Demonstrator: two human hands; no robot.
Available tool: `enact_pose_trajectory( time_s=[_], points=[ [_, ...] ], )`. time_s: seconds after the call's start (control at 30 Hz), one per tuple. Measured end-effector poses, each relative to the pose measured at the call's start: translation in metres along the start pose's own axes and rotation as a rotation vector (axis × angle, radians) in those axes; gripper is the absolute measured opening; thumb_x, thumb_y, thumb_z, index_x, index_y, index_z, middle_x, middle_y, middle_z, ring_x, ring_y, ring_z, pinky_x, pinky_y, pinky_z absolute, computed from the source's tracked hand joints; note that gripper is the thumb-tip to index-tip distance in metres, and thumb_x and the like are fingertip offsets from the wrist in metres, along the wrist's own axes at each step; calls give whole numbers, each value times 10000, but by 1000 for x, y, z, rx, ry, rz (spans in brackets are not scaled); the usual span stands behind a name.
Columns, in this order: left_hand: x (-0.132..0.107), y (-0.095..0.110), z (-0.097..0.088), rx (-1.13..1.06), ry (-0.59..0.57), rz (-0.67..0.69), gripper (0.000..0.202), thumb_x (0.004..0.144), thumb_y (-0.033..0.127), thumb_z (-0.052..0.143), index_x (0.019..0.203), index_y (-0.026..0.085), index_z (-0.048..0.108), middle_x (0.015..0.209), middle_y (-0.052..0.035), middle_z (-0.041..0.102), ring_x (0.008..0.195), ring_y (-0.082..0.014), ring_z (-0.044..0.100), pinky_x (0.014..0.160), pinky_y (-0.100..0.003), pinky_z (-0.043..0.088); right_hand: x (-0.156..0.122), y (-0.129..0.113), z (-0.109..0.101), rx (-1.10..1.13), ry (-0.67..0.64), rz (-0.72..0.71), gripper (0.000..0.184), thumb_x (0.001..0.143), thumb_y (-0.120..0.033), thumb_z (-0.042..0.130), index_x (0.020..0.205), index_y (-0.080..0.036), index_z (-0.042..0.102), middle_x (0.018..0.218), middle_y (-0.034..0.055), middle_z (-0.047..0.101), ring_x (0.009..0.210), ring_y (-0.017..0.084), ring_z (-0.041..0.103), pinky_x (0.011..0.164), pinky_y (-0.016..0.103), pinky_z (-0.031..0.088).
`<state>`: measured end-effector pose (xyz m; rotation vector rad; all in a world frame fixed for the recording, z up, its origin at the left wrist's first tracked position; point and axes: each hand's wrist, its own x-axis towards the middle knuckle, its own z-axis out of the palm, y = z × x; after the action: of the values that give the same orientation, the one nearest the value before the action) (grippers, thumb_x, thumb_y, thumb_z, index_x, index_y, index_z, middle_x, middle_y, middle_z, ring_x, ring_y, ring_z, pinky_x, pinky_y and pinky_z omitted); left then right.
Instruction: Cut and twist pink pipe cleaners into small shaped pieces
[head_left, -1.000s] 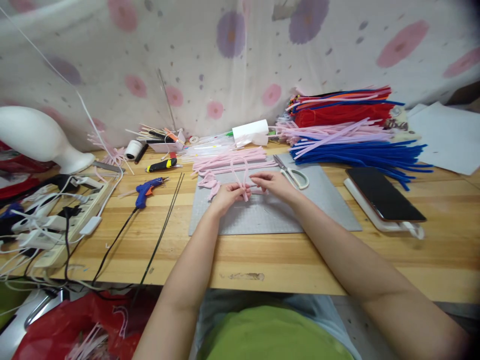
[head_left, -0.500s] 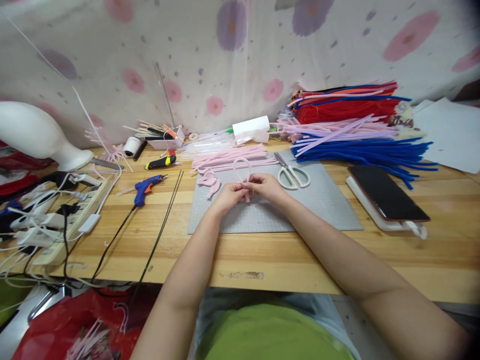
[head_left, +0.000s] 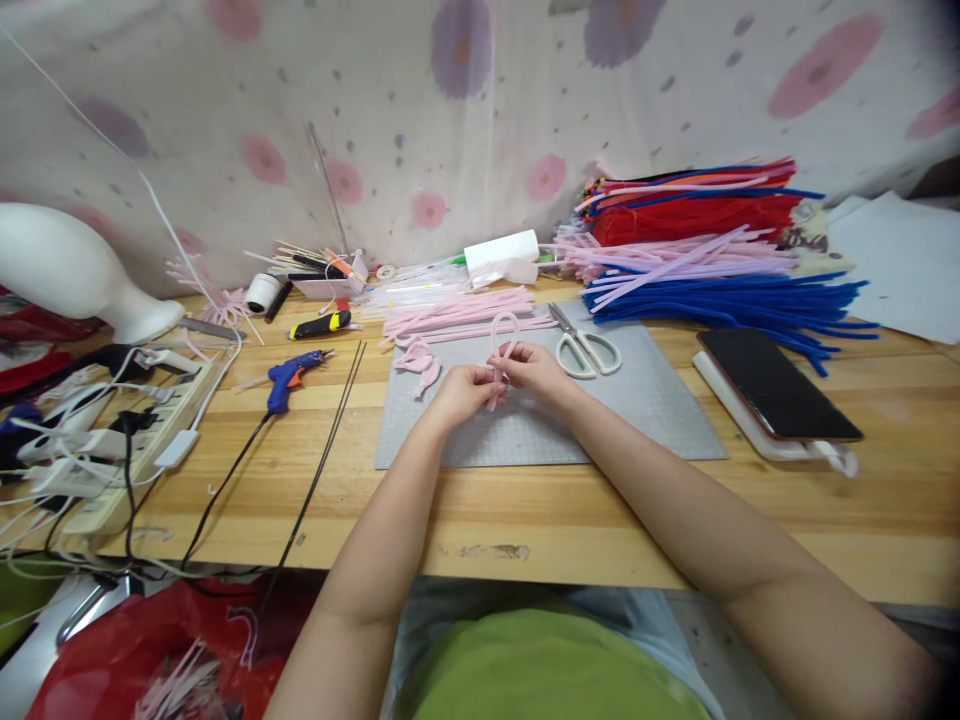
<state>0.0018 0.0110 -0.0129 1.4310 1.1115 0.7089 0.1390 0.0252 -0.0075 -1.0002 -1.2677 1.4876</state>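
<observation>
A pink pipe cleaner (head_left: pixel 505 318) is bent into an upright loop, with its ends coming together below. My left hand (head_left: pixel 466 392) pinches it low down, near the ends. Against it, my right hand (head_left: pixel 529 370) grips the same pipe cleaner where the loop closes; the fingertips hide the crossing. Both hands are above the grey cutting mat (head_left: pixel 540 435). Left of them on the mat lies a folded pink pipe-cleaner piece (head_left: pixel 420 368). Scissors (head_left: pixel 586 352) with pale handles rest right of my right hand. Behind the loop lies a bunch of pink pipe cleaners (head_left: pixel 457 312).
At left are a blue glue gun (head_left: pixel 291 378), a yellow-black utility knife (head_left: pixel 321 325), thin dark rods (head_left: pixel 326 450) and a crowded power strip (head_left: pixel 142 450). Blue pipe cleaners (head_left: pixel 720 305) and red ones (head_left: pixel 694 218) are piled back right. A phone (head_left: pixel 780 385) lies at right.
The loop has shifted slightly right, become narrower and tilted to the right. My left hand has moved a little right, and both hands still hold the pipe cleaner.
</observation>
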Motion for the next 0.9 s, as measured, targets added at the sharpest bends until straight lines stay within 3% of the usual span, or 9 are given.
enact_pose_trajectory(
  time_s=[0.17, 0.4, 0.5, 0.57, 0.67, 0.77, 0.9],
  points=[
    [-4, 1, -3, 84, -40, -40, 143, 649, 225, 599, 706, 99, 632, 515, 18, 573, 430, -61, 472, 478, -197, 352, 6, -8, -17, 164, 37, 18, 257, 564, -301, 704, 600, -160, 492, 385, -93, 346, 339, 23, 266, 356, 194, 160],
    [-14, 14, -4, 125, -123, -74, 104, 647, 184, 608, 687, 93, 639, 479, 22, 562, 419, -55, 460, 476, -192, 352, 13, -14, -38, 234, 155, -15, 197, 570, -238, 686, 610, -161, 509, 427, -80, 371, 372, 24, 282, 366, 178, 250],
    [-13, 11, -8, 130, -119, -115, 87, 634, 180, 618, 654, 97, 637, 486, 15, 570, 432, -62, 479, 479, -194, 361, 17, -18, -50, 172, 299, -43, 180, 595, -248, 655, 621, -172, 494, 429, -81, 355, 387, 39, 294, 401, 189, 300],
    [-12, 9, -13, 103, -69, -118, 101, 638, 192, 617, 668, 98, 640, 497, 13, 575, 432, -61, 478, 477, -193, 360, 18, -20, -62, 3, 413, -69, 159, 629, -271, 624, 644, -179, 495, 449, -69, 376, 410, 61, 343, 442, 213, 345],
    [-12, 8, -21, 43, 67, -99, 120, 651, 199, 601, 701, 97, 640, 520, 10, 583, 444, -60, 480, 490, -194, 367, 15, -21, -82, -539, 559, -49, 156, 676, -332, 576, 706, -181, 545, 571, -5, 516, 534, 125, 487, 537, 262, 398],
    [-11, 5, -29, 50, 156, -48, 127, 649, 206, 594, 702, 100, 639, 526, 8, 582, 458, -62, 483, 506, -195, 375, 9, -19, -95, -1114, 530, 53, 259, 649, -367, 601, 825, -178, 583, 829, 82, 618, 803, 222, 568, 686, 322, 419],
    [-7, -2, -34, 118, 187, -17, 154, 652, 222, 580, 728, 106, 645, 535, 9, 583, 460, -68, 481, 501, -199, 374, 5, -13, -98, -1405, 460, 201, 475, 642, -373, 601, 1034, -114, 533, 1023, 188, 589, 928, 283, 563, 728, 354, 416]
  ],
)
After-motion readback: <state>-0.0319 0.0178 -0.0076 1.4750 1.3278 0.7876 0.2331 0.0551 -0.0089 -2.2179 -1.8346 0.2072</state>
